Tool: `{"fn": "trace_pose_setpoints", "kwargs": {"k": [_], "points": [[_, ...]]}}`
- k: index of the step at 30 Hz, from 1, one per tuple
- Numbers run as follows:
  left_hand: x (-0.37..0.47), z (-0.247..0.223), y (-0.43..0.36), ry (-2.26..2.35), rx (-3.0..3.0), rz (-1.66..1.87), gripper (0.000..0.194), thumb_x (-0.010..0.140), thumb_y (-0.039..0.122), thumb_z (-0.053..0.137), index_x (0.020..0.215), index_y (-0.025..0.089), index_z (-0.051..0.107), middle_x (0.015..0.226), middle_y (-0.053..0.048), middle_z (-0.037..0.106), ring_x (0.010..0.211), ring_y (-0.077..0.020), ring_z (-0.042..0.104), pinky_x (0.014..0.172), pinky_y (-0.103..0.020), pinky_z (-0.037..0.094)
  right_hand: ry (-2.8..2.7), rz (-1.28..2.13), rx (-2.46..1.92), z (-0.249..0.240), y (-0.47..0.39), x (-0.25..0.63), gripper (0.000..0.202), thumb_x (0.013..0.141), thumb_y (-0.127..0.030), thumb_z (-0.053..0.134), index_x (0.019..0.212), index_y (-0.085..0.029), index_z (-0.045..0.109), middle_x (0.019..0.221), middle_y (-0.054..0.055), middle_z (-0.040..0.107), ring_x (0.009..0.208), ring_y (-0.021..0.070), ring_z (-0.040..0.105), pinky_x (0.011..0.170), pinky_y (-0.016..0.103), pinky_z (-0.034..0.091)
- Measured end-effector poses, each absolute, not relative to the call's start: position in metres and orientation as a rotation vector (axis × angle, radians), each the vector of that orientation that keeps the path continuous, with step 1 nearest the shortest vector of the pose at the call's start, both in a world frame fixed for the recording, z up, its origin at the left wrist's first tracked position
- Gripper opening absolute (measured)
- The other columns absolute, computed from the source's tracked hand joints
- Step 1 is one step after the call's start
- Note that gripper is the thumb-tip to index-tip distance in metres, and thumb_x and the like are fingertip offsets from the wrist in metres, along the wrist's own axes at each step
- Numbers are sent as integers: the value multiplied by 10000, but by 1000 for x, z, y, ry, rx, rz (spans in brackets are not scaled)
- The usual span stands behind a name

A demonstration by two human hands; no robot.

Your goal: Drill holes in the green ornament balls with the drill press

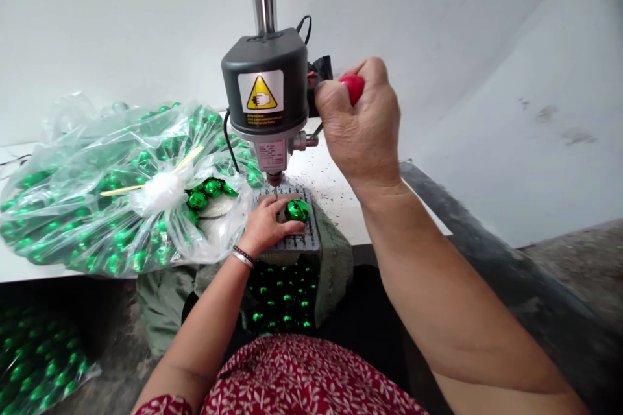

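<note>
My left hand rests on the metal base plate of a bench drill press. Its thumb and fingers curl around one side of a shiny green ball, steadying it beside the drill bit. Whether the bit touches anything is hard to see, since my fingers cover that spot. Up to the right, my right hand is wrapped round the red knob on the press's feed lever.
A tied clear plastic bag full of green balls lies left on the white table, which has dark shavings on it. More green balls sit below the plate, near green cloth. Another bag is at lower left.
</note>
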State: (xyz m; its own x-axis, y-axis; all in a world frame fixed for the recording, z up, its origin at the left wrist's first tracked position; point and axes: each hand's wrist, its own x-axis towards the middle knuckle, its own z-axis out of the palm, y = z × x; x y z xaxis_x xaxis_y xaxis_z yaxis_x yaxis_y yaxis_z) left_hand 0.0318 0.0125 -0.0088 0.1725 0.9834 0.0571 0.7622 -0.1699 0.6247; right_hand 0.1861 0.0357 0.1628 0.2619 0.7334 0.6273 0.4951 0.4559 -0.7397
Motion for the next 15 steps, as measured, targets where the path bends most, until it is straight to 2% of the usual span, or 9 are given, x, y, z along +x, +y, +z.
{"fn": "trace_pose_setpoints", "kwargs": {"k": [4, 8, 10, 11, 13, 15], "points": [[34, -20, -10, 1824, 1987, 677, 309, 857, 368, 742, 1095, 175, 787, 1200, -136, 738, 1147, -305, 678, 1056, -457, 514, -1376, 257, -1144, 165, 32, 185, 218, 892, -284, 594, 818, -197, 409, 742, -71, 427, 670, 21, 384, 739, 217, 381], [42, -28, -45, 1899, 2115, 840, 196, 919, 245, 637, 1022, 161, 781, 1112, -146, 747, 1043, -288, 699, 992, -477, 541, -1415, 321, -1175, 167, 30, 189, 247, 894, -290, 630, 820, -193, 414, 718, -74, 412, 665, 26, 368, 700, 210, 347], [64, -22, -45, 1645, 2306, 893, 241, 946, 191, 569, 1088, 193, 764, 1162, -130, 734, 1082, -260, 681, 1005, -441, 536, -1465, 328, -1193, 170, 32, 194, 276, 897, -321, 645, 816, -198, 411, 695, -75, 395, 650, 34, 352, 693, 221, 348], [80, -18, -38, 1515, 2396, 889, 298, 953, 192, 562, 1196, 213, 733, 1264, -129, 703, 1172, -266, 647, 1051, -448, 511, -1501, 328, -1188, 171, 33, 197, 287, 901, -344, 643, 814, -201, 409, 682, -74, 382, 642, 38, 347, 693, 226, 355], [118, -7, -12, 1433, 2481, 803, 434, 917, 239, 639, 1350, 242, 656, 1486, -144, 570, 1388, -351, 492, 1155, -556, 406, -1592, 326, -1145, 172, 38, 202, 304, 911, -385, 629, 809, -207, 405, 666, -69, 362, 639, 46, 359, 703, 230, 378], [155, 0, 21, 1339, 2473, 618, 500, 826, 266, 748, 1319, 228, 673, 1490, -170, 551, 1398, -417, 456, 1137, -608, 395, -1662, 319, -1088, 173, 46, 207, 324, 922, -428, 602, 799, -210, 397, 669, -62, 362, 652, 51, 387, 721, 230, 411]]}}
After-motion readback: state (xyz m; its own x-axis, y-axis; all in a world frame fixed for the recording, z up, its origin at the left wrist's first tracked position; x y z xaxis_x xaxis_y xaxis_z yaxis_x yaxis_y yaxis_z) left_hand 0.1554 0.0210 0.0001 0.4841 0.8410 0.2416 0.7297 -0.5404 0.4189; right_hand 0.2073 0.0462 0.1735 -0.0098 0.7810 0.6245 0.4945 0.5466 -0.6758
